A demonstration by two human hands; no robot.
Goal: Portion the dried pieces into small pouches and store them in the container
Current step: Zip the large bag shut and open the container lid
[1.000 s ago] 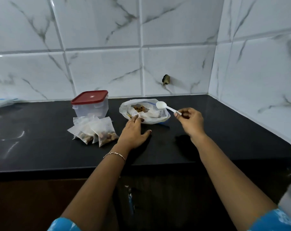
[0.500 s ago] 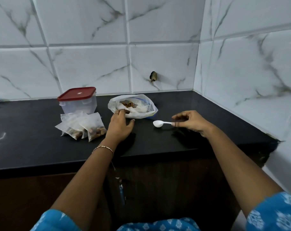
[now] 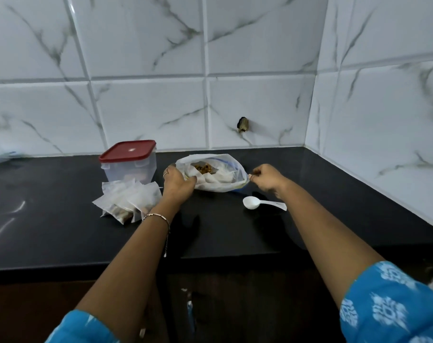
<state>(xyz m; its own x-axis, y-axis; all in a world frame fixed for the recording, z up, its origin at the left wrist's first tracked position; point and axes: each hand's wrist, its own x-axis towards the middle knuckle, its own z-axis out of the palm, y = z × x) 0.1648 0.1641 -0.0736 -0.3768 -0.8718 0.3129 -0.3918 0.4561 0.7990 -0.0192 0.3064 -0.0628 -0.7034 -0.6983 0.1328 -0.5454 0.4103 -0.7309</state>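
At the back of the black countertop (image 3: 62, 231), toward its right rear corner, a large clear plastic bag (image 3: 217, 179) lies with its mouth open. Dried pieces (image 3: 205, 167), brown and yellowish, show inside near the top; further clear plastic folds fill the rest. Left hand (image 3: 178, 181) grips the bag's left rim, fingers curled over the edge and thumb laid on the plastic. Right hand (image 3: 267, 178) pinches the bag's right edge between thumb and fingertips, a blue strip of the bag just under it. Both hands hold the bag and nothing else. A white plastic spoon (image 3: 253, 203) lies flat on the countertop just in front of the bag, bowl to the left, handle running right under the right wrist, touched by neither hand. Left of the bag stands the clear container (image 3: 128, 167), its red lid (image 3: 128, 151) on. Directly in front of it, toward the front edge, a heap of small pouches (image 3: 128, 199) leans together, brownish contents at their lower ends; the left wrist passes just beside the heap. A thin bracelet (image 3: 157, 216) sits on the left wrist, a ring (image 3: 165, 174) on one finger. Blue patterned sleeves (image 3: 388, 300) show at the lower edge of the view. White marbled wall tiles (image 3: 148, 107) rise behind, with a small dark stub (image 3: 243, 124) above the bag.
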